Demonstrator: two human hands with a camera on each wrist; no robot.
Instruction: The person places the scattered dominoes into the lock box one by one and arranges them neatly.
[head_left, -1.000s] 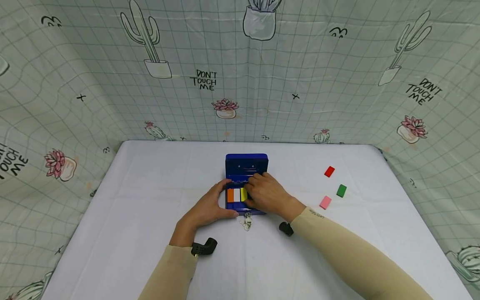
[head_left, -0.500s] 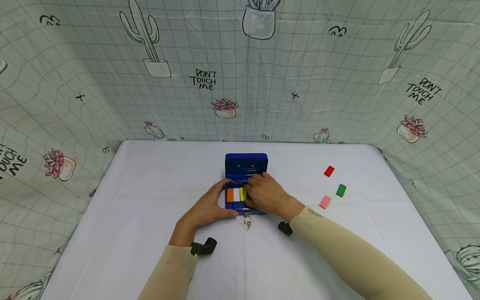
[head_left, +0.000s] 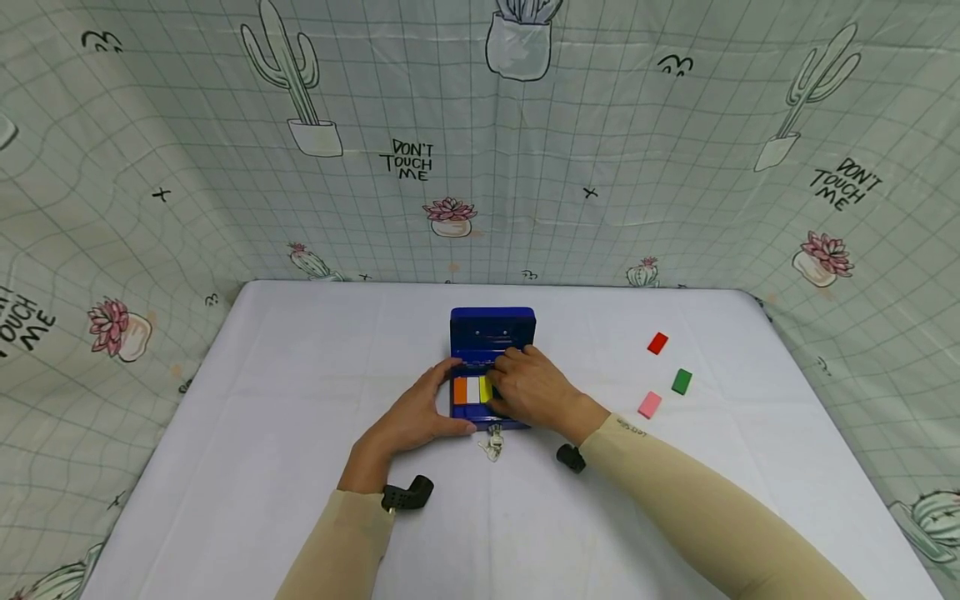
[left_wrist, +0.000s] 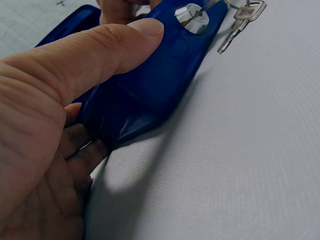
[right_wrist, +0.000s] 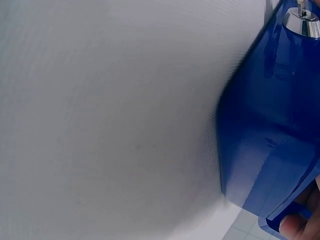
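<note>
A blue metal cash box (head_left: 492,323) stands on the table with its lid raised. Inside, orange (head_left: 461,391), white (head_left: 473,390) and yellow (head_left: 486,389) domino blocks lie side by side. My left hand (head_left: 414,414) grips the box's left end, its thumb on the front wall and fingers around the side. My right hand (head_left: 538,390) reaches into the box, thumb and fingertips pinching the yellow block at its ends; the box's right part is hidden under it. Keys (left_wrist: 243,22) hang by the lock (left_wrist: 192,19) in the front wall.
Right of the box lie a red block (head_left: 657,343), a green block (head_left: 682,382) and a pink block (head_left: 649,405). White cloth covers the table (head_left: 315,358). A patterned curtain (head_left: 525,158) rises behind the table's back edge.
</note>
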